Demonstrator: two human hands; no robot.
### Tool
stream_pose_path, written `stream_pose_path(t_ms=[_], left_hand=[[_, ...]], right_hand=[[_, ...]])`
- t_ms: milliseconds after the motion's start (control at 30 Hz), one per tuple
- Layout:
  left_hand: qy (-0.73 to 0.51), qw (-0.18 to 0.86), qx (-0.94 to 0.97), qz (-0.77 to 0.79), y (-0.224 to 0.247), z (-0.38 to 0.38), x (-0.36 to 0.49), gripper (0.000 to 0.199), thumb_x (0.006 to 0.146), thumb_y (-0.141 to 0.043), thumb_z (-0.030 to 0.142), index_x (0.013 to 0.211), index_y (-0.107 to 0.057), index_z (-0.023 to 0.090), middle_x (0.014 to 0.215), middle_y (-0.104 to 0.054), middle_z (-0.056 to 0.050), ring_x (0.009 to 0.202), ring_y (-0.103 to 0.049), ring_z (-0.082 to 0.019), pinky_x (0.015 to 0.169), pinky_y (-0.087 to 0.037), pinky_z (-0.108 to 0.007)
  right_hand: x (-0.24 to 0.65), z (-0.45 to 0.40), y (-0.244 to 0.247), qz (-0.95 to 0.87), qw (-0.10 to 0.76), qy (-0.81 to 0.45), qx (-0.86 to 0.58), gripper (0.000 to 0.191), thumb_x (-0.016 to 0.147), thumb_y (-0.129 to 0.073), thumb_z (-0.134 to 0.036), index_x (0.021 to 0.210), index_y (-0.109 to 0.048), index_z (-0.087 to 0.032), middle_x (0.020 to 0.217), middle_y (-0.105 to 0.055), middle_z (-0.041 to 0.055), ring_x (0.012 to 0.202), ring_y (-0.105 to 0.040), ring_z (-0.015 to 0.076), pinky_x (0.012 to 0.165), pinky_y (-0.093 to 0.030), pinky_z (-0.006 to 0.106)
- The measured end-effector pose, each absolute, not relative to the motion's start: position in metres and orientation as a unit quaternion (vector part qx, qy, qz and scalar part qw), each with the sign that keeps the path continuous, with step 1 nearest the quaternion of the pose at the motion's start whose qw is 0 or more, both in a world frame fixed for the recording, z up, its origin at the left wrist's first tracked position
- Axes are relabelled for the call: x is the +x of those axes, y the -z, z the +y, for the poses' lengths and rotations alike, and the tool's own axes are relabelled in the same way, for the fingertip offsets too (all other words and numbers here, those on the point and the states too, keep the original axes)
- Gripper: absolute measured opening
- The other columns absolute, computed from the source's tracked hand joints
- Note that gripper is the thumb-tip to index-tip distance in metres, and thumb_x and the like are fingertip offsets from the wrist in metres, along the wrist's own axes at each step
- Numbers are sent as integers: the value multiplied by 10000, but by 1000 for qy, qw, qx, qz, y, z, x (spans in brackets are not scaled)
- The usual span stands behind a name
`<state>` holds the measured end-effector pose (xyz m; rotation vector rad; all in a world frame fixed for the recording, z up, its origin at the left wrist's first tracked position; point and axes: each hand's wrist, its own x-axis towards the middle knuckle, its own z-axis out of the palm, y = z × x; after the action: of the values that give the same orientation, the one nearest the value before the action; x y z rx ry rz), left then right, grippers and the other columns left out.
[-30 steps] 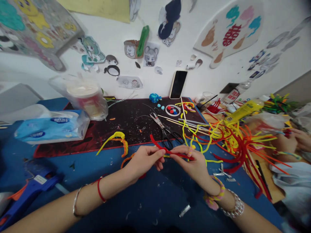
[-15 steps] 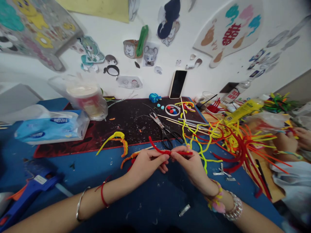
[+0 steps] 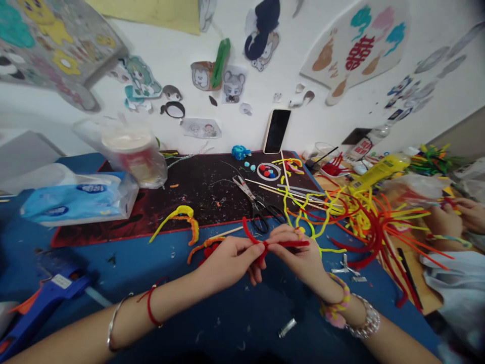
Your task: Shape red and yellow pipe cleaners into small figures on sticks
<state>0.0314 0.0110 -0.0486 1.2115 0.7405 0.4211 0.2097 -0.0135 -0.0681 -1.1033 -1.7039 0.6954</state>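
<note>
A red pipe cleaner (image 3: pixel 248 231) is pinched between my two hands, which meet fingertip to fingertip above the blue table. One end curves up past the fingers of my left hand (image 3: pixel 237 260). Its other end lies across the fingers of my right hand (image 3: pixel 293 253) and sticks out to the right. Both hands are closed, thumb against forefinger. Just behind my left hand lies an orange pipe cleaner piece (image 3: pixel 202 246) with a partly hidden red fuzzy piece (image 3: pixel 210 250). Beyond my hands rest black-handled scissors (image 3: pixel 257 205).
At the left are a blue glue gun (image 3: pixel 56 283), a tissue pack (image 3: pixel 79 197) and a bagged cup (image 3: pixel 132 154). Yellow, orange and red pipe cleaners (image 3: pixel 371 227) pile up at the right. A phone (image 3: pixel 277 131) leans on the wall. Another person's hands (image 3: pixel 449 222) work at far right.
The red pipe cleaner has turned between my fingers: its left end now points more steeply up, and its right end reaches further right. My hands have shifted slightly.
</note>
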Motion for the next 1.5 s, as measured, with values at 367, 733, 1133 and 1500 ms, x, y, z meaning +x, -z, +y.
stream_pose_path(t_ms=[367,733,1133,1500], left_hand=[[-245,724,539,354,58,15,30,278,783,-560,353,766,-617,82,581,-600,-23,523,-557,-97,565,-469,-225],[-164,718,549,395,55,13,30,212,869,-366,322,779,-442,146,603,-421,58,420,-398,-40,409,-332,-165],[-115,431,840,310,48,7,23,266,853,-292,116,900,-551,151,946,-633,-55,850,-585,-145,771,-440,-248],[-41,368,880,298,49,9,19,259,902,-296,220,917,-550,167,918,-639,-51,811,-604,-170,700,-436,-265]], right_hand=[[215,-12,62,-722,422,-310,-451,116,754,-646,-210,859,-688,-238,778,-643,29,737,-591,153,664,-483,291],[218,-11,67,-705,377,-461,-385,155,849,-502,-149,930,-626,-192,790,-612,17,697,-603,110,656,-490,254],[205,-23,60,-917,252,21,-308,317,839,-452,-126,1149,-508,-162,906,-620,64,889,-558,169,865,-456,374],[209,-28,61,-889,235,161,-359,304,812,-519,-192,1114,-544,-171,1086,-603,68,1096,-444,214,966,-316,381]])
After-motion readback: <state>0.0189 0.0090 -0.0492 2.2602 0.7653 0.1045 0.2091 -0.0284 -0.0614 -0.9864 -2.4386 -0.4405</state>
